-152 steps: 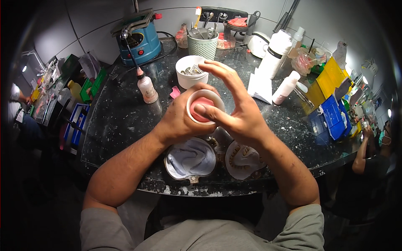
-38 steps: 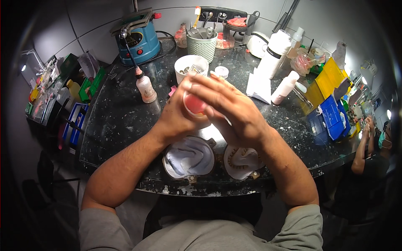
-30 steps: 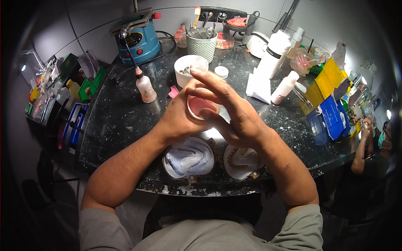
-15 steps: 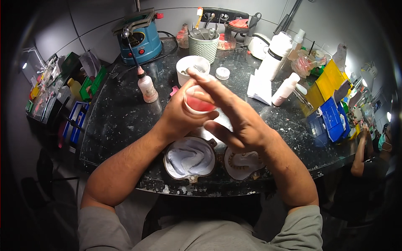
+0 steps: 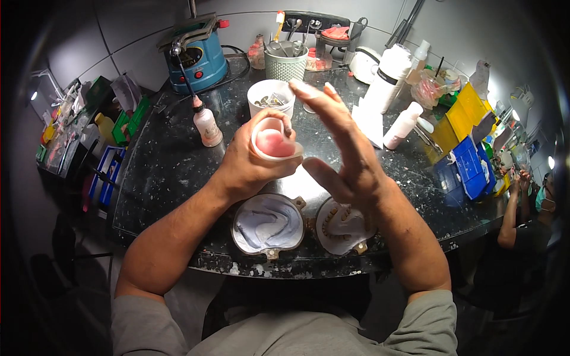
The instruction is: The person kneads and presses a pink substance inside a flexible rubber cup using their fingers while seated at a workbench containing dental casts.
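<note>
My left hand (image 5: 248, 165) is wrapped round a soft white cup (image 5: 271, 125), whose rim is pressed out of round. Inside the tilted cup lies a smooth pink mass (image 5: 273, 144). My right hand (image 5: 350, 151) is just to the right of the cup, apart from it, with its fingers stretched out, slightly blurred and holding nothing. On the bench below my hands are two dental flask halves. The left flask half (image 5: 268, 224) holds pale plaster with a curved arch-shaped hollow. The right flask half (image 5: 341, 228) shows a row of yellowish teeth in plaster, partly covered by my right wrist.
Behind the cup are a white tub (image 5: 268, 98) with small metal pieces and a green woven pot (image 5: 286, 66) of tools. A dropper bottle (image 5: 206, 126) and blue machine (image 5: 197, 65) stand left. White bottles (image 5: 404, 126) and blue bins (image 5: 473, 169) are right, near another person (image 5: 525, 213).
My right hand has moved away from the cup's mouth, to the right, and its fingers have lifted. The cup's opening and the pink mass now show more fully; my left hand still grips it.
</note>
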A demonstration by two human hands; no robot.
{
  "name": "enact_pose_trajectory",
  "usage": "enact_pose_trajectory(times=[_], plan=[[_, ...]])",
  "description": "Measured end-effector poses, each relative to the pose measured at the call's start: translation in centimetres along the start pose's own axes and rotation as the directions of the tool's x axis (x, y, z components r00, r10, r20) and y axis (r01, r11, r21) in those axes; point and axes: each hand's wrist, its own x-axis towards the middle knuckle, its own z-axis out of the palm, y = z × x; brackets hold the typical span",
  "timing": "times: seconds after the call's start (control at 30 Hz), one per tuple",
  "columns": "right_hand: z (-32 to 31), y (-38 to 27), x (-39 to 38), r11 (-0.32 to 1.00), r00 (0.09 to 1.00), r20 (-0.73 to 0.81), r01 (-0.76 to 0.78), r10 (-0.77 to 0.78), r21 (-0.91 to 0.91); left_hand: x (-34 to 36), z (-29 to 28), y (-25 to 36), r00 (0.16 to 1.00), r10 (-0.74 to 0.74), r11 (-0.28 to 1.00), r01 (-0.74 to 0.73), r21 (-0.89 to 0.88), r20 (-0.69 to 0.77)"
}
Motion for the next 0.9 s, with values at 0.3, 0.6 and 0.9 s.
enact_pose_trajectory(times=[0.3,0.6,0.9], plan=[[-0.2,0.2,-0.3,0.995,0.990,-0.141,-0.013,-0.001,-0.101,-0.5,-0.4,-0.6,0.983,-0.165,0.985,0.168,-0.028,0.084],[0.0,-0.6,-0.1,0.990,0.989,-0.098,-0.116,0.108,-0.078,-0.1,-0.6,-0.8,0.997,0.046,0.995,-0.052,0.090,0.061],[2.1,-0.7,-0.5,0.833,0.973,-0.032,-0.180,0.230,0.523,-0.3,-0.3,-0.4,0.993,0.014,0.984,-0.036,0.174,0.121]])
